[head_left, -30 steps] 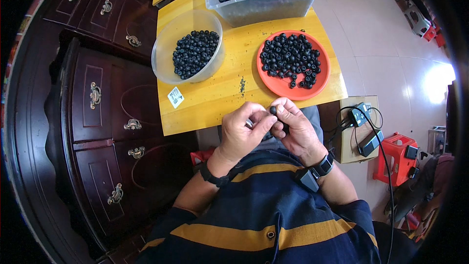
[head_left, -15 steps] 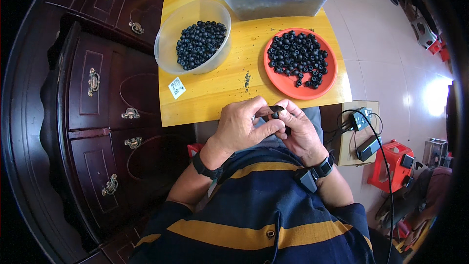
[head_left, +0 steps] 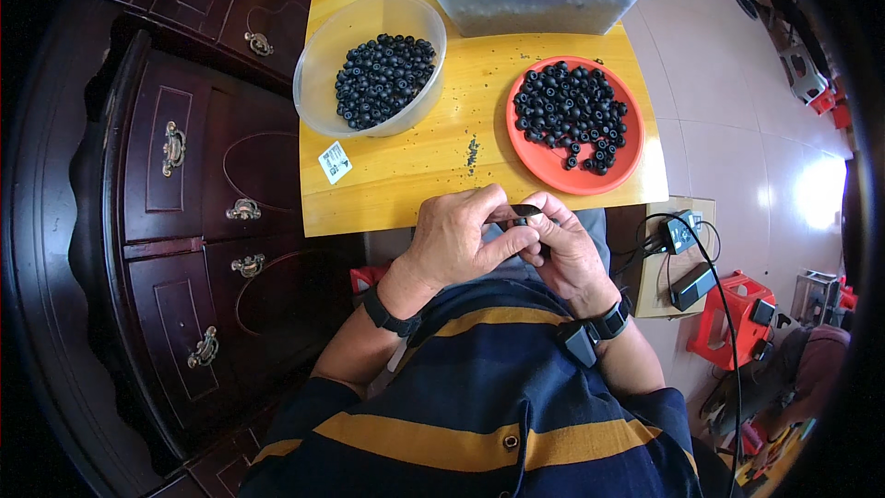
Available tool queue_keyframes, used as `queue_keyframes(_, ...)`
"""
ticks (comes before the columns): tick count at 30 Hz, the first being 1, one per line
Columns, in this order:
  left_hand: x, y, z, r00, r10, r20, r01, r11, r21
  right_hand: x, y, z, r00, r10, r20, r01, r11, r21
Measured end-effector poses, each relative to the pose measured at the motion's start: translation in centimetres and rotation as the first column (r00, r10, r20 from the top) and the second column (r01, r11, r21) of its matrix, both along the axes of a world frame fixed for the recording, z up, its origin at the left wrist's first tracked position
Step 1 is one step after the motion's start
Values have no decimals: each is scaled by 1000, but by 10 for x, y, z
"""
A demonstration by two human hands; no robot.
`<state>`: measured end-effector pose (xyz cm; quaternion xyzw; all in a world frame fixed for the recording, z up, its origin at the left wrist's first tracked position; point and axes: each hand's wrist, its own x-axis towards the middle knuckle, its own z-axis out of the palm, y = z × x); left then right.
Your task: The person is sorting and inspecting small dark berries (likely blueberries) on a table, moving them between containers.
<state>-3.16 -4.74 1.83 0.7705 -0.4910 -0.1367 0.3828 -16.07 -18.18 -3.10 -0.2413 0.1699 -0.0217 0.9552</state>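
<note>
Just beyond the table's near edge, my left hand (head_left: 458,235) and my right hand (head_left: 569,249) meet, fingers closed in pinches. Between the fingertips is a small black round part (head_left: 520,221), like the bead-shaped ones on the table; my right fingers appear to grip it. A thin, dark, curved piece with a shiny surface (head_left: 526,210) lies against it, seemingly pinched by my left fingers. Its kind is too small to tell, and the fingers partly cover both things. Closest to my hands is a red plate (head_left: 562,177) heaped with black round parts (head_left: 564,103).
On the yellow table (head_left: 369,203) stand a clear round tub (head_left: 318,97) and a larger clear bin (head_left: 544,18), both holding black parts. Dark crumbs and a white label (head_left: 334,162) lie there too. A dark cabinet (head_left: 175,249) is left; cables, adapters (head_left: 693,286) and a red stool (head_left: 733,318) are right.
The view has shifted slightly, moving the table items a little rightward. My hands keep their pinch together; the dark curved piece between the fingertips sits at a slightly different angle.
</note>
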Motion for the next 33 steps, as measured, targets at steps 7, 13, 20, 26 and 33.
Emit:
queue_keyframes(7, -1, 1, -18, 999, 1, -46, -5, 997, -81, 1, -1, -1, 999, 4, -31, -5, 1000, -13)
queue_keyframes(13, 1, 1, -11, 1000, 2, -11, -3, 997, -79, 4, 1, 4, 999, 0, -54, 0, 1000, -16)
queue_keyframes(20, -3, -2, -1, 990, 58, -128, -77, 986, -148, 8, 1, 5, 999, 9, -40, -9, 1000, 0)
queue_keyframes(26, 2, 1, 3, 997, 20, -80, -30, 992, -119, 10, 3, 2, 998, 36, -61, -35, 999, 10)
queue_keyframes(33, 52, 1, 35, 912, 361, -194, -409, 777, -479, 13, -3, 4, 996, 13, -90, 11, 968, 253)
